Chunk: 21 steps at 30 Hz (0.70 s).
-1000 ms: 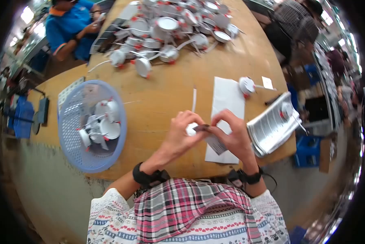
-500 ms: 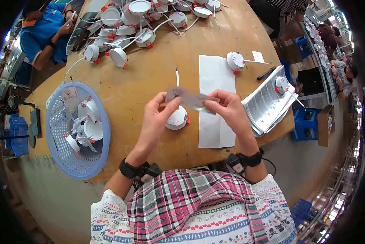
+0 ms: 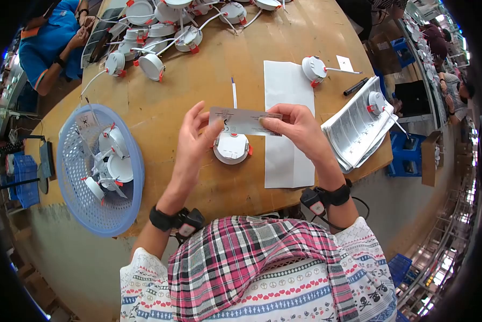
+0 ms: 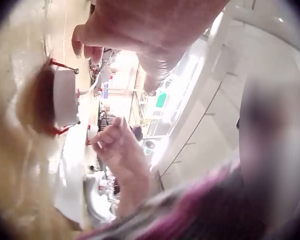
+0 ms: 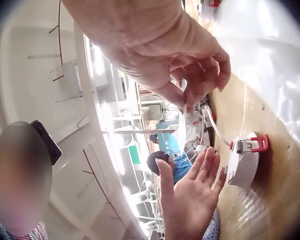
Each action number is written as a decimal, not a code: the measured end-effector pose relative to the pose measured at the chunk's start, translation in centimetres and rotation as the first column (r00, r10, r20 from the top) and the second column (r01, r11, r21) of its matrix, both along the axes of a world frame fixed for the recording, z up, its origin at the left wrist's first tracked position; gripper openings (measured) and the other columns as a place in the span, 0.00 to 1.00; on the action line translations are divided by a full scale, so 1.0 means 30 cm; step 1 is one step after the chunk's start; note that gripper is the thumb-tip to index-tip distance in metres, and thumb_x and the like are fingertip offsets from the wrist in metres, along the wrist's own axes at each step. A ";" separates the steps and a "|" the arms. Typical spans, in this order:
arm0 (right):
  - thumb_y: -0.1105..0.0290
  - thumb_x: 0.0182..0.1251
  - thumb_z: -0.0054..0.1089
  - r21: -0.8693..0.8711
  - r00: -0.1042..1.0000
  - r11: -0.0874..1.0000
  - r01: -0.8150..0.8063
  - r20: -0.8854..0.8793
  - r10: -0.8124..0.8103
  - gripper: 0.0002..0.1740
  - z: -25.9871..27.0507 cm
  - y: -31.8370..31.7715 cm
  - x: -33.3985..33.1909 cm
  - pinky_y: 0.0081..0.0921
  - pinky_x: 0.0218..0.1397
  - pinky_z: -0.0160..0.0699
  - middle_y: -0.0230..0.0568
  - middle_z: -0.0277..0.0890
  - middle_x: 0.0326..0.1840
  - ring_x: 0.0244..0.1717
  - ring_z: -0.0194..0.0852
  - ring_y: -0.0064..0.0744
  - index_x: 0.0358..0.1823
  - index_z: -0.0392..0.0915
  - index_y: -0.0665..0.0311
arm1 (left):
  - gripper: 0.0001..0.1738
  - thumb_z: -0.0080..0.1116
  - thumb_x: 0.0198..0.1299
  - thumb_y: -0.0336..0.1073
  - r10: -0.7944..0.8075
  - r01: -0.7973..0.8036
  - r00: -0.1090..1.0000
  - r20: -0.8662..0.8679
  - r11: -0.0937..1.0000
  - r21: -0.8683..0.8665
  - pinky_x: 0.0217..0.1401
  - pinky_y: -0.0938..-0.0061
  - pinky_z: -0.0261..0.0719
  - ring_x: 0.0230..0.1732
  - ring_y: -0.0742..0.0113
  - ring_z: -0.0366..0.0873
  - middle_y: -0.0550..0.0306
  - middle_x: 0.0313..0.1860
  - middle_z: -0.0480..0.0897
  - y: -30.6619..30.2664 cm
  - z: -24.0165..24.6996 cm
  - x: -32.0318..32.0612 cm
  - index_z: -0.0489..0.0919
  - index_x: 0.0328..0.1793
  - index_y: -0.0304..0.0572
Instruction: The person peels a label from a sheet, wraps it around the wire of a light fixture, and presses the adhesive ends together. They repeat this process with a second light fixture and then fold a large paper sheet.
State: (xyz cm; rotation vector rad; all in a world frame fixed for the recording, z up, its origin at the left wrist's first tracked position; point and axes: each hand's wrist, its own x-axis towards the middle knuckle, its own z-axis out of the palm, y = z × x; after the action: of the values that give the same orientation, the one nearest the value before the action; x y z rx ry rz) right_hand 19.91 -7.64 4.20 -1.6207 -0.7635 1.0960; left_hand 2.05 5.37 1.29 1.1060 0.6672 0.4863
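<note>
Right hand has the grip here: thumb and fingertips pinch the right end of a long grey label, which hangs in the air above the desk. Left hand isn't gripping anything. Its fingers are straight and spread, and the thumb seems to just touch the label's left end, though I can't tell for sure from the head view. Directly under the label, a round white lamp with red clips lies on the desk, touching the left edge of a white paper sheet.

My take on doing this bit well: pinch only the very end of the label so no print gets covered, and let the flat left hand steady the free end so it doesn't curl or sag. Hold it level and square to the lamp below, and don't squeeze hard enough to crease it.

Other stuff around: a blue basket with more lamps on the left, and a stack of printed sheets on the right with one lamp on top.
</note>
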 end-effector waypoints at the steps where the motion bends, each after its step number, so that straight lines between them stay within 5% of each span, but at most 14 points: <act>1: 0.67 0.61 0.61 -0.001 1.000 1.000 -0.009 0.011 0.009 0.13 0.002 0.011 0.002 0.15 0.33 0.69 0.31 0.76 0.27 0.29 0.70 0.15 0.37 0.79 0.72 | 0.40 0.64 0.55 0.44 -0.029 0.029 1.000 -0.005 0.999 -0.021 0.54 0.75 0.69 0.55 0.66 0.71 0.48 0.54 0.73 0.014 0.011 0.013 0.58 0.66 0.28; 6: 0.67 0.60 0.61 0.014 0.998 0.999 -0.041 0.055 0.041 0.14 0.005 0.057 0.016 0.16 0.33 0.70 0.32 0.76 0.28 0.30 0.71 0.16 0.39 0.78 0.72 | 0.17 0.63 0.56 0.41 -0.158 0.154 0.985 -0.063 0.986 -0.065 0.46 0.80 0.70 0.40 0.77 0.74 0.59 0.35 0.80 0.057 0.026 0.057 0.77 0.44 0.35; 9: 0.68 0.60 0.61 0.057 1.000 0.998 -0.025 0.004 0.025 0.16 -0.008 0.076 0.019 0.16 0.34 0.70 0.34 0.77 0.29 0.30 0.72 0.17 0.45 0.75 0.72 | 0.08 0.60 0.58 0.38 -0.151 0.150 0.986 -0.067 0.988 -0.021 0.38 0.82 0.66 0.33 0.82 0.70 0.66 0.31 0.79 0.081 -0.022 0.073 0.79 0.36 0.42; 21: 0.70 0.60 0.61 0.097 0.993 0.992 0.083 0.074 -0.091 0.24 -0.068 0.114 0.039 0.16 0.37 0.70 0.36 0.77 0.29 0.31 0.73 0.19 0.55 0.65 0.71 | 0.09 0.60 0.58 0.41 -0.144 0.141 0.980 -0.141 0.990 -0.031 0.38 0.82 0.68 0.32 0.82 0.71 0.68 0.29 0.77 0.133 -0.080 0.144 0.78 0.34 0.44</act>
State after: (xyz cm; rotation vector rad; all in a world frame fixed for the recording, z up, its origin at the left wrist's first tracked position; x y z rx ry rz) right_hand 21.08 -4.22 2.16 -1.6098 -0.7769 0.9258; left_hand 6.38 9.34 -1.11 1.1674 0.7107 0.2786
